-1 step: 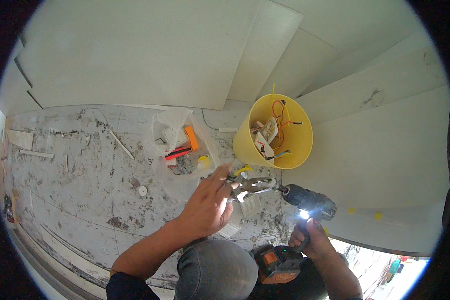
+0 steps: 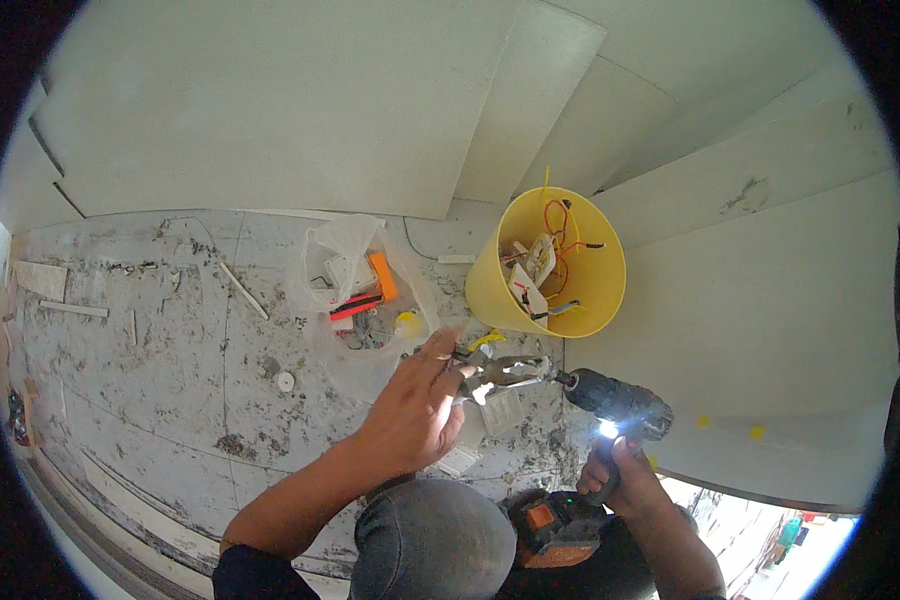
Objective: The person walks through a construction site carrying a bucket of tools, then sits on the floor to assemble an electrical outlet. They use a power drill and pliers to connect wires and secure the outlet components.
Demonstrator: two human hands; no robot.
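Note:
My left hand (image 2: 420, 400) grips a metal tool (image 2: 505, 370) that looks like pliers, its jaws at the nose of a cordless drill (image 2: 620, 405); whether they touch is unclear. My right hand (image 2: 625, 475) is wrapped round the drill's handle, with the drill's small light shining. The orange-and-black battery (image 2: 555, 535) sits low, beside my bent knee in grey cloth (image 2: 430, 535). Just beyond my hands stand a yellow bucket (image 2: 595, 280) holding wires and white parts, and a translucent plastic bag (image 2: 330, 350) with orange, red and white items inside.
Large pale panels (image 2: 290, 110) form the far side and a curved-looking one (image 2: 750, 330) the right. Debris and white strips (image 2: 75, 308) lie on the dirty floor (image 2: 170, 380). A bright opening (image 2: 730, 530) shows at lower right.

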